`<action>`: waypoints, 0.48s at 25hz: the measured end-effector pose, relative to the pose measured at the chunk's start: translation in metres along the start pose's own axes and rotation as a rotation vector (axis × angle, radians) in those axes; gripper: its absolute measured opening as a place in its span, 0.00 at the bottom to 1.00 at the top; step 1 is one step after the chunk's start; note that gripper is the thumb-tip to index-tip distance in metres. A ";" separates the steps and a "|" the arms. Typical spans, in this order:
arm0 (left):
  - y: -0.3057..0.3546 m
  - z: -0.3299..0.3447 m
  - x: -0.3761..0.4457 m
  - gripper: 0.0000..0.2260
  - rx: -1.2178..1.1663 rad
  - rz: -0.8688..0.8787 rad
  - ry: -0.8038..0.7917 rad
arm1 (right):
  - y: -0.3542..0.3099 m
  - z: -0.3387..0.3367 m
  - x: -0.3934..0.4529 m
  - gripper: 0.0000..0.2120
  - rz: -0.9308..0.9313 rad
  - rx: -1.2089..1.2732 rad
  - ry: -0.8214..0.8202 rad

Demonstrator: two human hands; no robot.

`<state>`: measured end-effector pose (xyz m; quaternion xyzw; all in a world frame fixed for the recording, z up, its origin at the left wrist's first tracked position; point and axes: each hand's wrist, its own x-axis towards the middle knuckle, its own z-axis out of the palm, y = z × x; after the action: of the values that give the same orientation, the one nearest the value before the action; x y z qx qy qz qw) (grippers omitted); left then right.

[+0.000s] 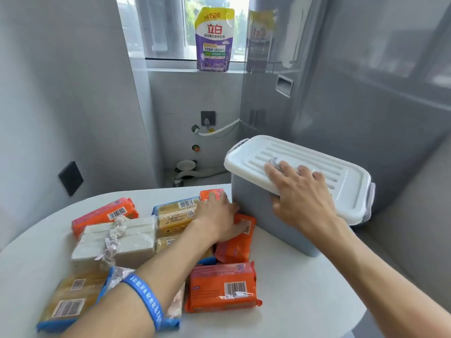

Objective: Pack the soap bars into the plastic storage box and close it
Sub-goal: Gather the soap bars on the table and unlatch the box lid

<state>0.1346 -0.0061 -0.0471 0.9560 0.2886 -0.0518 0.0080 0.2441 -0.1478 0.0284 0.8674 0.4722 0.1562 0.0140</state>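
A grey plastic storage box (253,215) with a white ribbed lid (317,162) stands at the right of the white table. My right hand (300,193) rests on the lid's near edge, fingers on top and thumb under the rim. Several wrapped soap bars lie at the left: orange packs (223,286), yellow packs with blue edges (175,215) and a white bundle (122,240). My left hand (217,215) lies flat on an orange pack (240,242) next to the box wall, fingers spread.
The round white table (305,301) ends close on the right and front. A purple and yellow detergent pouch (214,40) stands on the window sill. Grey walls close in on the left and right; hoses and a drain lie on the floor behind.
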 end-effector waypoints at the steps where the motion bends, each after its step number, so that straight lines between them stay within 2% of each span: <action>1: -0.004 0.000 -0.004 0.27 -0.001 0.011 0.017 | 0.000 -0.001 0.001 0.32 0.004 0.005 -0.006; 4: -0.011 0.001 -0.025 0.31 0.038 0.037 0.070 | -0.002 -0.005 -0.003 0.32 0.001 0.023 -0.023; 7: -0.015 0.001 -0.039 0.29 0.065 0.062 0.020 | -0.001 -0.005 -0.010 0.32 -0.049 0.074 -0.015; 9: -0.020 -0.016 -0.039 0.19 -0.123 -0.012 0.056 | 0.000 -0.004 -0.013 0.32 -0.072 0.105 -0.013; 12: -0.033 -0.051 -0.026 0.11 -0.615 -0.289 0.428 | 0.001 -0.002 -0.015 0.31 -0.078 0.101 -0.007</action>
<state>0.0996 0.0092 0.0070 0.8478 0.4173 0.2365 0.2261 0.2368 -0.1610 0.0261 0.8485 0.5129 0.1284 -0.0221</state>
